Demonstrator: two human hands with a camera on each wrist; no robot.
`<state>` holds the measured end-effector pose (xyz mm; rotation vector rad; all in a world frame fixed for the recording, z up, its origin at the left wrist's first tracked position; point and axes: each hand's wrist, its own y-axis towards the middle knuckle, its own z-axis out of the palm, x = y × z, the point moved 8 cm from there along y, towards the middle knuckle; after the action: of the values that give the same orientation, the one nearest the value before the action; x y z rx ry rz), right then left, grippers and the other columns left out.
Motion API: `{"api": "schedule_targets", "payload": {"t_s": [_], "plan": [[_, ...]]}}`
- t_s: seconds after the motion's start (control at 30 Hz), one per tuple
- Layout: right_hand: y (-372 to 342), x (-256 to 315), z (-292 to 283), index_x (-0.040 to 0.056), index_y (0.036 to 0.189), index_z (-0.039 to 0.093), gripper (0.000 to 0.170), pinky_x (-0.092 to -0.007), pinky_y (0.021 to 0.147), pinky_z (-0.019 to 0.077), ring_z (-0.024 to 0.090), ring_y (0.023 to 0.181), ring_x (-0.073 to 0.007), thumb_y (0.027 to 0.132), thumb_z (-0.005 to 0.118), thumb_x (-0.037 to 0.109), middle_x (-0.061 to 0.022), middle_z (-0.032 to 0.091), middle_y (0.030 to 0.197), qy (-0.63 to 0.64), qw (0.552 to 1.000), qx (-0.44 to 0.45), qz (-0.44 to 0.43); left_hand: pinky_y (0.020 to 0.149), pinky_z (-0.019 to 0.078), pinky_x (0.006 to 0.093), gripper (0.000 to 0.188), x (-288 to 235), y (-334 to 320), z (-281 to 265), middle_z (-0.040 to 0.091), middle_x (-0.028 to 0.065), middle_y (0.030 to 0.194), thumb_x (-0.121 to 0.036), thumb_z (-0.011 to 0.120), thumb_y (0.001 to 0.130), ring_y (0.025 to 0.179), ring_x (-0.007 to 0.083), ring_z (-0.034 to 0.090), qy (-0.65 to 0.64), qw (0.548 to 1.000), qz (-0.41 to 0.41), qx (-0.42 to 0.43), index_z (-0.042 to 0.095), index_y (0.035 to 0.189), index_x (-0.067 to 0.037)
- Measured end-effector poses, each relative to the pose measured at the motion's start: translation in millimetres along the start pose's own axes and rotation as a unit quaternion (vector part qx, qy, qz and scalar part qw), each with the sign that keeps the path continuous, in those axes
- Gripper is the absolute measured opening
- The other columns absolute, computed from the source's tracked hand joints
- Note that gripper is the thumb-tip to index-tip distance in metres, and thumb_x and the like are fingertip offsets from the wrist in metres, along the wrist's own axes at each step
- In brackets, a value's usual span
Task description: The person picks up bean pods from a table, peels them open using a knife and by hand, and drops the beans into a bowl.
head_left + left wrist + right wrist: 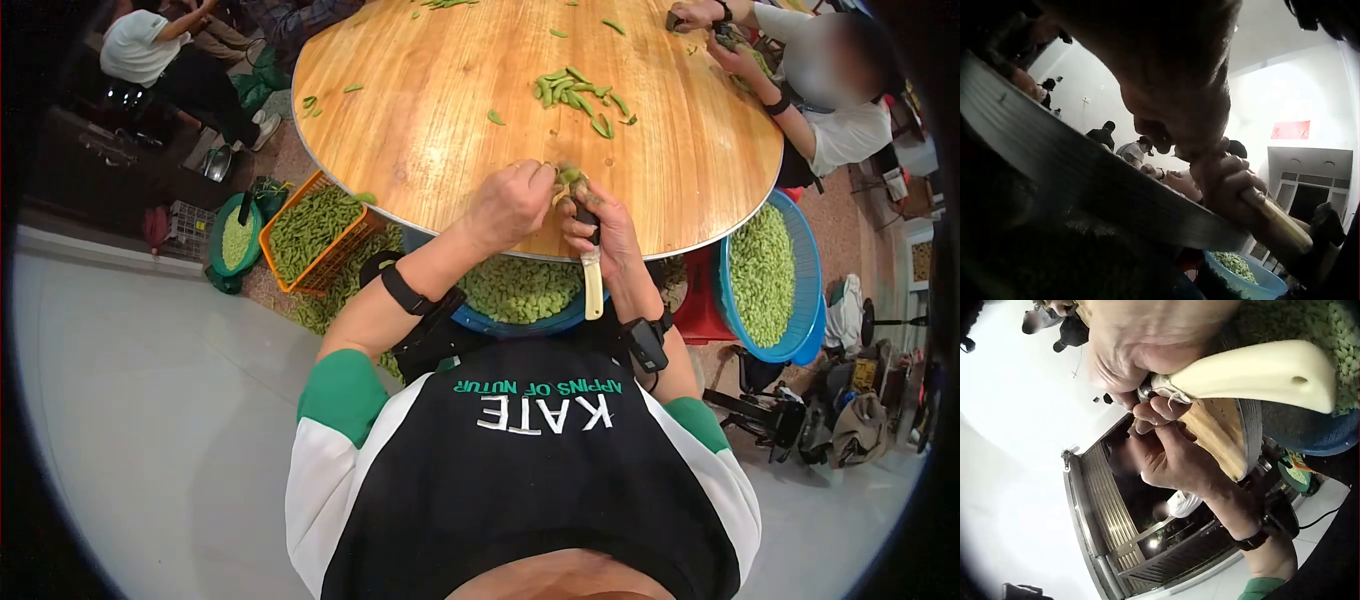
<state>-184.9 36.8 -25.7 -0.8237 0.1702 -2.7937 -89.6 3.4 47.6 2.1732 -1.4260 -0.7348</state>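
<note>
The head view looks steeply down and forward over a black, white and green shirt [530, 480] onto a round, wooden table [420, 130]. The left wrist view sits low, facing up past the table to a white wall [1319, 87]. The right wrist view, tilted sideways, looks closely across a curved, cream handle [1247, 372]; all three share it, the bare left hand [513, 207] and bare right hand [612, 228]

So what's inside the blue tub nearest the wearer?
Light green beans, seemingly shelled, lie in the blue tub. The table covers its far side, the cream handle a sliver; deeper contents are hidden.
</note>
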Motion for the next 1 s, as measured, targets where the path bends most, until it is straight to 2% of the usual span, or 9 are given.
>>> {"api": "schedule_targets", "payload": {"t_s": [0.2, 0.27, 0.37, 0.4, 0.47, 0.53, 0.6, 0.7, 1.0], "plan": [[-6.1, 2.2, 5.5, 0.0047, 0.109, 0.054, 0.017, -0.0186, 0.038, 0.0343, 0.044, 0.05, -0.0073, 0.095, 0.052, 0.013, -0.0086, 0.056, 0.08, -0.031, 0.999, -0.027, -0.03, 0.054, 0.045, 0.0309, 0.013, 14.5, 0.1, -5.9, 0.059, 0.0105, 0.071, -0.009, 0.057, 0.088, 0.06, 0.0222, 0.057, -0.242, 0.955, -0.157, -0.077, 0.058, 0.085, 0.003], [-7.0, 1.1, 6.2, 0.0049, 0.107, 0.056, 0.015, -0.0188, 0.039, 0.0351, 0.045, 0.05, -0.0073, 0.094, 0.052, 0.012, -0.0079, 0.057, 0.08, -0.069, 0.996, -0.043, -0.041, 0.054, 0.0453, 0.0322, 0.018, 44.0, -26.4, 39.9, 0.059, 0.0125, 0.067, -0.012, 0.053, 0.091, 0.056, 0.0206, 0.057, -0.586, 0.707, -0.391, -0.061, 0.06, 0.084, 0.002], [-5.8, 3.8, 3.9, 0.0049, 0.104, 0.057, 0.013, -0.0191, 0.039, 0.0363, 0.047, 0.049, -0.0074, 0.093, 0.053, 0.013, -0.0059, 0.059, 0.079, -0.185, 0.977, -0.076, -0.074, 0.052, 0.0441, 0.0316, 0.02, 39.0, -31.6, 32.4, 0.056, 0.009, 0.062, -0.013, 0.05, 0.093, 0.056, 0.0149, 0.056, -0.57, 0.677, -0.466, 0.006, 0.059, 0.084, 0.003], [-5.3, 8.9, 6.9, 0.0046, 0.102, 0.058, 0.013, -0.0191, 0.04, 0.0366, 0.047, 0.048, -0.0074, 0.093, 0.054, 0.013, -0.0045, 0.06, 0.078, -0.261, 0.956, -0.092, -0.101, 0.052, 0.0441, 0.0316, 0.02, 38.6, -34.5, 33.3, 0.056, 0.009, 0.062, -0.013, 0.05, 0.093, 0.056, 0.0149, 0.056, -0.569, 0.677, -0.466, 0.004, 0.059, 0.084, 0.003], [-6.6, 17.0, 17.6, 0.0031, 0.102, 0.057, 0.014, -0.0224, 0.042, 0.0387, 0.049, 0.049, -0.0098, 0.091, 0.055, 0.012, -0.0052, 0.061, 0.077, -0.349, 0.922, -0.109, -0.128, 0.052, 0.0439, 0.0343, 0.018, 34.3, -24.9, 10.3, 0.057, 0.0136, 0.063, -0.013, 0.052, 0.091, 0.057, 0.021, 0.059, -0.392, 0.854, -0.339, -0.043, 0.058, 0.084, 0.003], [-5.6, 22.1, 23.1, 0.0016, 0.102, 0.057, 0.016, -0.0257, 0.044, 0.0407, 0.05, 0.05, -0.0123, 0.09, 0.055, 0.012, -0.0058, 0.061, 0.077, -0.433, 0.879, -0.125, -0.153, 0.054, 0.0444, 0.0369, 0.016, 27.4, -23.6, 0.6, 0.057, 0.0172, 0.066, -0.011, 0.052, 0.089, 0.06, 0.0273, 0.06, -0.353, 0.873, -0.335, -0.028, 0.057, 0.084, 0.003], [-9.8, 37.9, 46.7, -0.0011, 0.101, 0.055, 0.021, -0.0341, 0.055, 0.0452, 0.056, 0.062, -0.0234, 0.084, 0.06, 0.009, -0.0128, 0.06, 0.079, -0.624, 0.7, -0.111, -0.33, 0.056, 0.045, 0.0395, 0.014, 21.3, -25.8, -6.3, 0.058, 0.0208, 0.07, -0.01, 0.052, 0.087, 0.063, 0.0337, 0.06, -0.311, 0.891, -0.331, -0.016, 0.056, 0.085, 0.003], [-10.8, 37.3, 56.8, -0.0016, 0.103, 0.054, 0.027, -0.0411, 0.066, 0.0453, 0.057, 0.077, -0.0348, 0.079, 0.063, 0.007, -0.0195, 0.056, 0.083, -0.697, 0.627, -0.107, -0.332, 0.062, 0.0473, 0.0394, 0.013, 11.6, -24.0, -14.4, 0.06, 0.0228, 0.076, -0.008, 0.052, 0.084, 0.069, 0.0362, 0.061, -0.228, 0.938, -0.261, -0.021, 0.059, 0.09, 0.002], [-4.2, 26.2, 59.8, -0.0012, 0.096, 0.051, 0.025, -0.0456, 0.068, 0.044, 0.053, 0.082, -0.0436, 0.077, 0.062, 0.01, -0.0246, 0.053, 0.086, -0.769, 0.568, -0.04, -0.291, 0.063, 0.0452, 0.0441, 0.012, 11.6, -34.8, -4.3, 0.057, 0.0244, 0.077, -0.009, 0.053, 0.082, 0.074, 0.0409, 0.058, -0.256, 0.926, -0.277, -0.028, 0.055, 0.085, 0.002]]}}
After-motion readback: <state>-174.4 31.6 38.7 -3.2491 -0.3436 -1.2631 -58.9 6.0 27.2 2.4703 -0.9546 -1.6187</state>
